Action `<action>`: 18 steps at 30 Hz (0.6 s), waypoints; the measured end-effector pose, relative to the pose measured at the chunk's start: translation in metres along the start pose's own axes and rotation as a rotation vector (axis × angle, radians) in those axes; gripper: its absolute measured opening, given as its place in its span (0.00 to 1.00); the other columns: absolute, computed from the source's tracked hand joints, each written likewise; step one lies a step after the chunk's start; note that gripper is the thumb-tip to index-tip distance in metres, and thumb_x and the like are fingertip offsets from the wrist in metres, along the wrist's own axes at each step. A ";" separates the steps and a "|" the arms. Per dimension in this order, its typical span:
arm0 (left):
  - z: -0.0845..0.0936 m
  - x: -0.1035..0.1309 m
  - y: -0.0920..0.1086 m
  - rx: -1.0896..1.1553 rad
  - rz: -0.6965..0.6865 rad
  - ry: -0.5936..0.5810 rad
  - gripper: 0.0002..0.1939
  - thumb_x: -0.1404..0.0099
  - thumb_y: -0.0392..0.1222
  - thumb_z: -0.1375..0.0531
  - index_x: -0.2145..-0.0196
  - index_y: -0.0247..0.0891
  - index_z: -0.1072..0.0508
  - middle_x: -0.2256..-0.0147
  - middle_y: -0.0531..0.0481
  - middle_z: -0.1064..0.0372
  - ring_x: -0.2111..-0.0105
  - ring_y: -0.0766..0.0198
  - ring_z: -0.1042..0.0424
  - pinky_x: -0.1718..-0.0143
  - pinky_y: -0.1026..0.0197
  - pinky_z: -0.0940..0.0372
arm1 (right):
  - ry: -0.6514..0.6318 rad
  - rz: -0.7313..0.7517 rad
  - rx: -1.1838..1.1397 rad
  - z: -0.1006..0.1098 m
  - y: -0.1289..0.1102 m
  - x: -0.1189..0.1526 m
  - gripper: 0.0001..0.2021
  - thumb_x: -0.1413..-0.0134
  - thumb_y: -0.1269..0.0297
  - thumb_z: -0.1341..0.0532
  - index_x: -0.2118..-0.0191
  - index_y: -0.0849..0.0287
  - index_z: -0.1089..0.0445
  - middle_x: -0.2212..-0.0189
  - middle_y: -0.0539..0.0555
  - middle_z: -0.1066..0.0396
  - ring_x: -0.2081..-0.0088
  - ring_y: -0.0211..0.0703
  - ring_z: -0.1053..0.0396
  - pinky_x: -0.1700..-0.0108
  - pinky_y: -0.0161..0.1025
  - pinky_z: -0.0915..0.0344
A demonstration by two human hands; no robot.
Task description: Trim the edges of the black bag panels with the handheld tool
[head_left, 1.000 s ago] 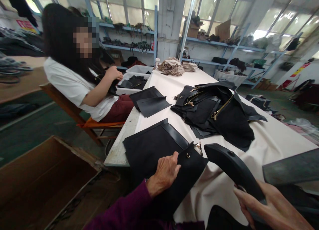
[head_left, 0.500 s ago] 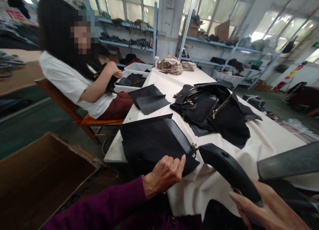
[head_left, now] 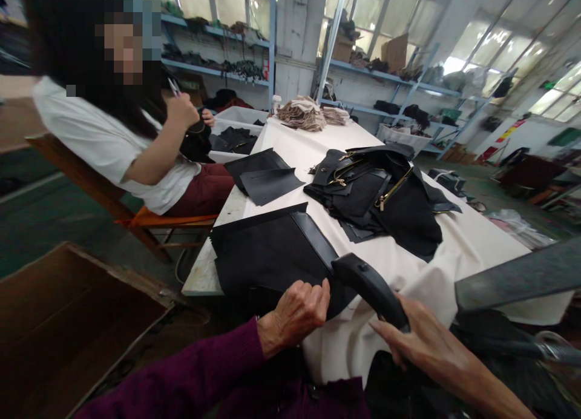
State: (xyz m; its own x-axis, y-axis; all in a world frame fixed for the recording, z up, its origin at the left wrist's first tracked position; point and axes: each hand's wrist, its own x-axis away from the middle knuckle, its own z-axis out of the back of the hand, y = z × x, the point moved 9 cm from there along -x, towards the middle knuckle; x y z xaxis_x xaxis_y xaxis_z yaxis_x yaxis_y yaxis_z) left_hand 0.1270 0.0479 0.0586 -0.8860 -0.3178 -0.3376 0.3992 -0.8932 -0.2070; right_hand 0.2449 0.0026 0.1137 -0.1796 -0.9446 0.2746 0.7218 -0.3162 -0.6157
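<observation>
My left hand (head_left: 297,313) is closed on the near edge of a black fabric panel (head_left: 258,249), which lies over the table's near left corner. A glossy black strip (head_left: 315,240) runs along the panel's right part. My right hand (head_left: 420,331) is wrapped round a curved black handheld tool (head_left: 374,286). The tool's tip covers the lower end of the strip, just right of my left hand; whether it touches cannot be made out. Beyond lies a pile of black pieces with gold zippers (head_left: 372,195). Two black sheets (head_left: 267,180) rest to its left.
A person in a white shirt (head_left: 109,134) sits at the left, holding scissors and black material. An open cardboard box (head_left: 82,322) stands at the lower left. A grey metal slab (head_left: 508,280) juts in from the right. Stacked beige pieces (head_left: 302,113) lie at the table's far end.
The tool in my right hand has moved left onto the end of the strip, covering the metal clasp seen there before. The seated person's hand has risen, with scissors now showing.
</observation>
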 end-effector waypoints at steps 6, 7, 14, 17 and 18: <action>-0.009 -0.018 -0.070 0.026 0.194 -0.094 0.20 0.38 0.27 0.54 0.47 0.22 0.38 0.70 0.43 0.32 0.72 0.58 0.31 0.73 0.57 0.40 | 0.040 -0.019 0.017 0.035 0.012 -0.001 0.20 0.44 0.46 0.47 0.77 0.56 0.40 0.85 0.48 0.34 0.82 0.40 0.34 0.79 0.33 0.39; -0.010 -0.022 -0.081 0.017 0.225 -0.106 0.20 0.37 0.27 0.54 0.48 0.22 0.38 0.69 0.42 0.32 0.71 0.57 0.31 0.72 0.56 0.40 | 0.047 -0.021 0.022 0.039 0.016 0.002 0.20 0.44 0.46 0.47 0.77 0.56 0.40 0.84 0.49 0.34 0.81 0.40 0.34 0.79 0.34 0.38; -0.024 -0.026 -0.054 0.077 0.266 -0.004 0.31 0.39 0.52 0.44 0.45 0.26 0.39 0.45 0.30 0.43 0.42 0.43 0.48 0.43 0.41 0.53 | 0.010 -0.087 -0.015 0.025 0.038 0.025 0.20 0.47 0.43 0.47 0.76 0.55 0.41 0.85 0.48 0.34 0.81 0.41 0.33 0.79 0.34 0.37; -0.048 -0.017 -0.028 0.154 0.278 -0.087 0.37 0.42 0.56 0.43 0.44 0.24 0.42 0.43 0.28 0.45 0.43 0.43 0.48 0.43 0.40 0.54 | -0.032 -0.091 -0.028 0.018 0.045 0.025 0.19 0.47 0.45 0.46 0.76 0.55 0.41 0.84 0.47 0.34 0.80 0.41 0.33 0.78 0.33 0.37; -0.053 -0.016 -0.027 0.154 0.308 -0.111 0.37 0.42 0.53 0.43 0.43 0.23 0.43 0.43 0.27 0.46 0.43 0.42 0.47 0.44 0.41 0.52 | -0.043 -0.085 -0.036 0.017 0.046 0.025 0.19 0.46 0.45 0.45 0.76 0.56 0.41 0.84 0.47 0.35 0.81 0.40 0.33 0.78 0.33 0.37</action>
State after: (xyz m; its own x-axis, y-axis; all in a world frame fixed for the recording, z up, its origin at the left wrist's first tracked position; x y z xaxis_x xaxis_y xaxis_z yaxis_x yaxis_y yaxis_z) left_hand 0.1426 0.0936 0.0206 -0.7535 -0.6044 -0.2586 0.6185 -0.7851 0.0325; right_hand 0.2853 -0.0339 0.1044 -0.2097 -0.9097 0.3585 0.6806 -0.3990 -0.6145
